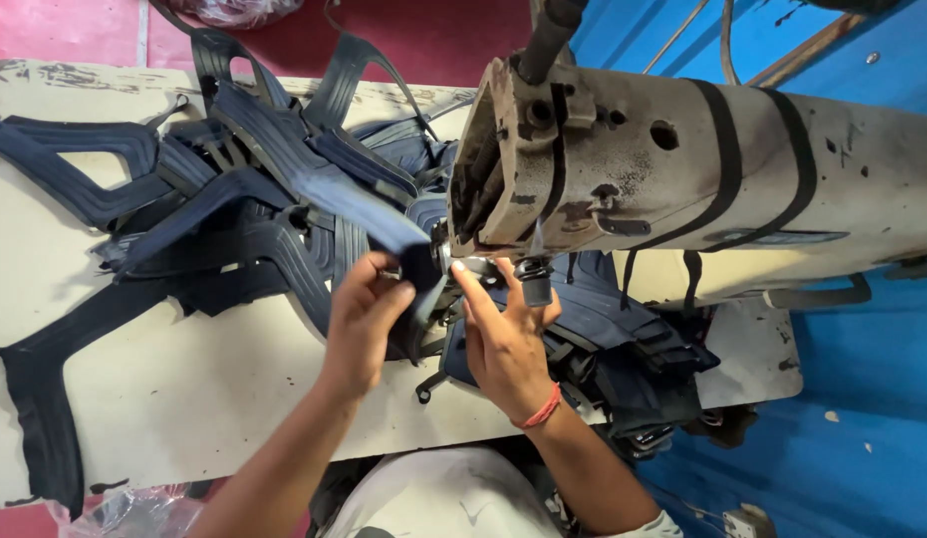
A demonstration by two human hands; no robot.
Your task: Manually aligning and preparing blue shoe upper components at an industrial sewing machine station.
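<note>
At frame centre, your left hand (362, 321) pinches a dark blue strap piece (379, 221) under the sewing machine (682, 179); your right hand (503, 334) rests open-fingered beside its needle. More straps pile upper left on the desk (214, 389).

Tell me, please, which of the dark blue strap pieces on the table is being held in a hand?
The strap piece pinched by the left hand beside the sewing machine; the others lie loose in the pile.

Cut strap pieces (244, 189) are piled on the worktop (214, 389) at the left; the sewing machine (682, 169) is set right, with stacked pieces (623, 349) beneath.
</note>
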